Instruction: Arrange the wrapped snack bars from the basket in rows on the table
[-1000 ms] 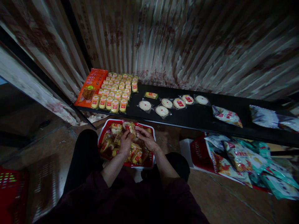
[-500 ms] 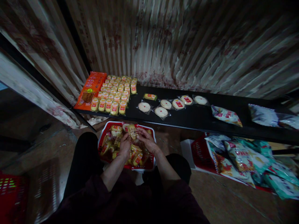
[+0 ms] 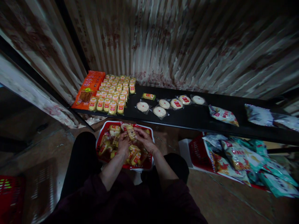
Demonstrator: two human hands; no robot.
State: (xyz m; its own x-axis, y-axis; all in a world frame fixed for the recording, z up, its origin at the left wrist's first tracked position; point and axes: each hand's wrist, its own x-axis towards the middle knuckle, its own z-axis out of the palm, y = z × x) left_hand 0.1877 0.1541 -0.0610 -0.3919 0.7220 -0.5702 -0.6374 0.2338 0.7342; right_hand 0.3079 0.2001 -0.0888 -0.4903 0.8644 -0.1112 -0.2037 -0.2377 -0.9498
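Note:
Over a red basket with a white rim (image 3: 152,149), my left hand (image 3: 123,143) and my right hand (image 3: 145,140) close their fingers on a clear-wrapped yellow snack cake (image 3: 131,133) between them. The left hand grips it from the left, the right hand from the right. Below and around my hands, the basket holds several loose wrapped cakes (image 3: 135,158), some with red and yellow labels. A pale round wrapped pastry (image 3: 114,133) lies at its back left. My hands and forearms hide part of the contents.
Ahead runs a black shelf (image 3: 189,119) with rows of wrapped cakes (image 3: 112,107), orange packets (image 3: 85,93), round wrapped pastries (image 3: 160,111), a lone cake (image 3: 149,96) and a snack bag (image 3: 223,114). A red basket of snack bags (image 3: 237,155) stands right, another red basket (image 3: 10,193) left.
The view has shifted slightly, so the shelf and baskets appear a little further left. My hands stay on the same wrapped cake, nearly still.

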